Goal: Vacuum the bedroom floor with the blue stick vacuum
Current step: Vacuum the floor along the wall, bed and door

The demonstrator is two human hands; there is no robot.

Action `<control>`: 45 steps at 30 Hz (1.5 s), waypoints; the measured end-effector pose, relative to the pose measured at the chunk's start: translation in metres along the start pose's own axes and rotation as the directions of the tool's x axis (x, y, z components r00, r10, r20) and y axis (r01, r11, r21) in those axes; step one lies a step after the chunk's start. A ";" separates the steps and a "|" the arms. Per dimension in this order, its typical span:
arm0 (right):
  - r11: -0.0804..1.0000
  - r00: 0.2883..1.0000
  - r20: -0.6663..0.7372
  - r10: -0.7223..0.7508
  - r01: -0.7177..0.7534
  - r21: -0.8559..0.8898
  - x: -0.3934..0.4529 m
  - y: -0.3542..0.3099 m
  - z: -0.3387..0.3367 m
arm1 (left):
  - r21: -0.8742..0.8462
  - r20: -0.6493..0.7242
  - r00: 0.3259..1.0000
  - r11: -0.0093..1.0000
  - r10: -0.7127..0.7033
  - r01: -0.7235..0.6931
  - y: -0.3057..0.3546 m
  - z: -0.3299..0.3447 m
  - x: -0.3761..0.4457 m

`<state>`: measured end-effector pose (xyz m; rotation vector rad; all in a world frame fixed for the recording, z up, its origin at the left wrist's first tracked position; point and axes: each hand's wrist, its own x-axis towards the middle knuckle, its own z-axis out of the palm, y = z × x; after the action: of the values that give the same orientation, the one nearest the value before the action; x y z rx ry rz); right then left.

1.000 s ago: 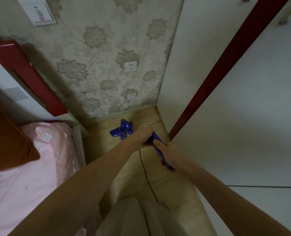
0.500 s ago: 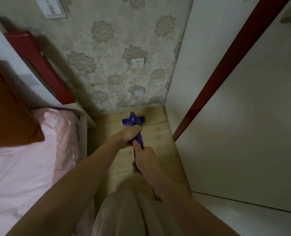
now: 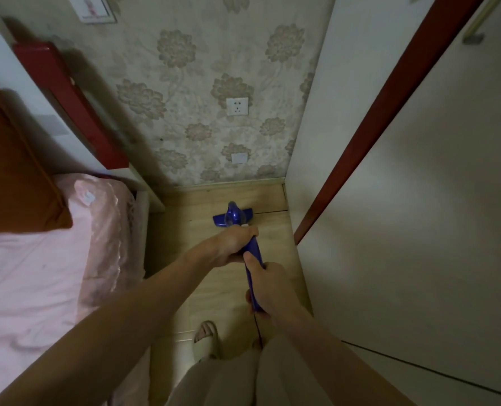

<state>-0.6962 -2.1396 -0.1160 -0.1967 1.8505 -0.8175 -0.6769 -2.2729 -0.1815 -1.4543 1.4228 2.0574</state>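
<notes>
Between the pink-sheeted bed point(image 3: 32, 273) at 9 o'clock and white wardrobe point(image 3: 419, 200) at 3, the blue stick vacuum point(image 3: 234, 219) has swung square to the floral wall. Left hand point(image 3: 234, 241) and right hand point(image 3: 268, 285) fingers wrap its handle, so this strip of light wooden floor point(image 3: 214, 288) looks nearly covered.

Glossy plastic, pale wood, shiny cloth

The blue vacuum point(image 3: 233, 218) looks like glossy plastic; the floor point(image 3: 214, 282) is pale matt wood planks; the pink bedsheet point(image 3: 38, 276) has a satin sheen; the wallpaper point(image 3: 185, 83) looks textured.

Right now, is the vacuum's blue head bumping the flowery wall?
Apart. The head view shows a strip of bare wooden floor between the vacuum head and the skirting under the flowery wall.
</notes>
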 end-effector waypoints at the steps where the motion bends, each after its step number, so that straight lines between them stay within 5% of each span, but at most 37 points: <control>1: 1.000 1.000 0.004 -0.008 0.008 0.000 0.002 -0.001 0.003 | -0.004 -0.013 1.000 1.000 0.001 -0.001 0.001 -0.002 0.001; 13: 0.998 1.000 0.003 -0.011 0.011 0.061 0.066 -0.010 0.038 | 0.086 -0.148 0.987 0.995 0.060 -0.047 0.018 -0.029 0.038; 28: 1.000 0.999 -0.033 0.027 -0.027 0.001 0.045 -0.028 0.056 | 0.005 -0.015 1.000 1.000 0.024 -0.024 0.016 -0.057 0.017; 45: 0.996 0.999 -0.022 0.043 -0.045 -0.083 0.043 -0.051 0.045 | 0.010 -0.042 0.999 1.000 -0.025 0.025 0.035 -0.056 0.018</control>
<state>-0.6877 -2.2183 -0.1264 -0.2007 1.9028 -0.7151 -0.6763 -2.3411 -0.1778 -1.5123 1.4217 2.0130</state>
